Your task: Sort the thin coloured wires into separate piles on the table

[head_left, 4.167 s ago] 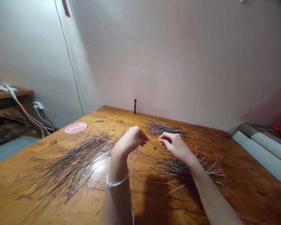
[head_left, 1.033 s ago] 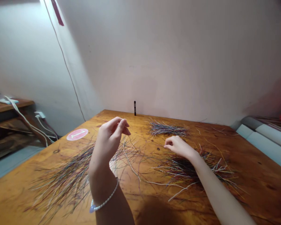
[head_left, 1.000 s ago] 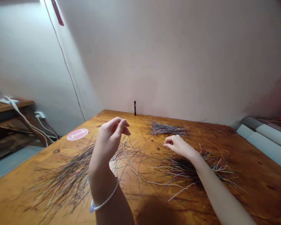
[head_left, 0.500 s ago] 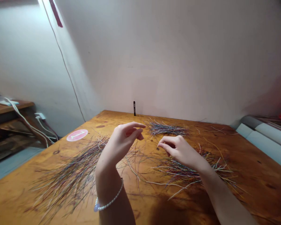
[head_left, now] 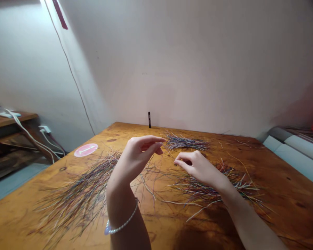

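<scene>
My left hand (head_left: pixel 144 149) is raised over the middle of the table, thumb and index fingertips pinched together. Facing it, a little lower and to the right, my right hand (head_left: pixel 198 168) is also closed in a pinch. A very thin dark wire (head_left: pixel 169 152) seems to run between the two sets of fingertips, though it is faint. Below my right hand lies a pile of multicoloured wires (head_left: pixel 206 189), partly covered by the hand and forearm. A larger spread of wires (head_left: pixel 86 191) lies left of my left forearm. Behind the hands sits a smaller, neater wire bundle (head_left: pixel 186 142).
A black marker (head_left: pixel 149 119) stands upright at the table's (head_left: pixel 284 208) back edge by the wall. A pink round sticker with a 1 (head_left: pixel 86 150) is at the left edge. Stray wires (head_left: pixel 241 143) lie back right. Cables (head_left: pixel 28 133) hang beside a side table.
My left thumb and index finger have come together, and the left fingertips moved slightly right. My right hand shifted slightly left. The wire piles look the same.
</scene>
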A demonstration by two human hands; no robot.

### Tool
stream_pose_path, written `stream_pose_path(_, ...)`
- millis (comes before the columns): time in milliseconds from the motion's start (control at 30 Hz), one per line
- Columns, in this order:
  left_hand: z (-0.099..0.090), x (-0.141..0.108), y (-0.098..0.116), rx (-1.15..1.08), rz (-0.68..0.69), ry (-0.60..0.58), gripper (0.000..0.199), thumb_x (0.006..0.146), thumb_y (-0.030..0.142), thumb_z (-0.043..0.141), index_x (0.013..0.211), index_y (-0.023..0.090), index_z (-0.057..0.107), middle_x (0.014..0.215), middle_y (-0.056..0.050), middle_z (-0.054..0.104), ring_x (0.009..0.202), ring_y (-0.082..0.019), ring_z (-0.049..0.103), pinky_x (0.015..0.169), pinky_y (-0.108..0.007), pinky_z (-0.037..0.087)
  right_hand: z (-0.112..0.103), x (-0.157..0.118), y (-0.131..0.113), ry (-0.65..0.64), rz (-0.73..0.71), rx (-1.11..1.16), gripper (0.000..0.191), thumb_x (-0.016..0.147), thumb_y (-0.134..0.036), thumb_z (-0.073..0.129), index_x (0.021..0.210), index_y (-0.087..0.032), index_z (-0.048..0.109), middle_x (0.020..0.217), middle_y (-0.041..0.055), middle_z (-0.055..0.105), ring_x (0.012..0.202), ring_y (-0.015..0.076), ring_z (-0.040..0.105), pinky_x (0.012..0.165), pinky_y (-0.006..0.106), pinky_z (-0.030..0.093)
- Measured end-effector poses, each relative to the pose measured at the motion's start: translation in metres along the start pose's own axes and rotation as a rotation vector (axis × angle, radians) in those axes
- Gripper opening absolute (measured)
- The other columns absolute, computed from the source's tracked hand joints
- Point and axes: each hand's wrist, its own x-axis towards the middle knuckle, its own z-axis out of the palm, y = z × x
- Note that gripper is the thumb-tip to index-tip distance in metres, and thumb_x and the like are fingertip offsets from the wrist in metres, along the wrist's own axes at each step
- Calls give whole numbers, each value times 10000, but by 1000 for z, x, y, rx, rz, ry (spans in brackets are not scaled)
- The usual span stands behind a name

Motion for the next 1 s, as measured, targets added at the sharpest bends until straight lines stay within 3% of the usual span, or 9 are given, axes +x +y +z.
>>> stream_pose_path(300,-2,0,-3,6,-10,18,171,836,236,567,898,186,718,695,-15,712,679,-128,659,647,-256,502,0,0,-1,25,-13,-3,252,905,-318,473,798,-194,664,689,9,661,616,129,547,604,242,382)
stream_pose_path(500,-4,0,0,-4,-40,23,167,836,217,556,879,162,708,679,-20,707,664,-125,652,629,-249,492,-1,0,-3,46,-6,58,260,910,-324,459,750,-194,617,541,-39,517,498,103,457,518,223,344)
stream_pose_path(633,-4,0,0,23,-52,41,185,846,228,531,867,150,698,673,-32,703,643,-128,645,598,-249,489,-1,-1,-2,60,-15,95,262,911,-328,457,726,-196,588,548,-38,527,486,98,450,510,219,345)
stream_pose_path(867,-3,4,-9,-55,-104,100,239,861,238,506,1007,116,650,690,-53,699,686,-144,667,684,-272,537,1,-2,-2,38,-34,131,230,919,-317,453,755,-203,567,545,-46,530,458,87,438,497,211,341)
stream_pose_path(1000,-3,4,-6,-113,-93,98,223,857,232,512,978,121,663,682,-46,696,676,-133,663,688,-257,546,0,-1,-2,22,-41,107,243,921,-313,449,738,-199,561,539,-46,508,466,87,427,494,211,334)
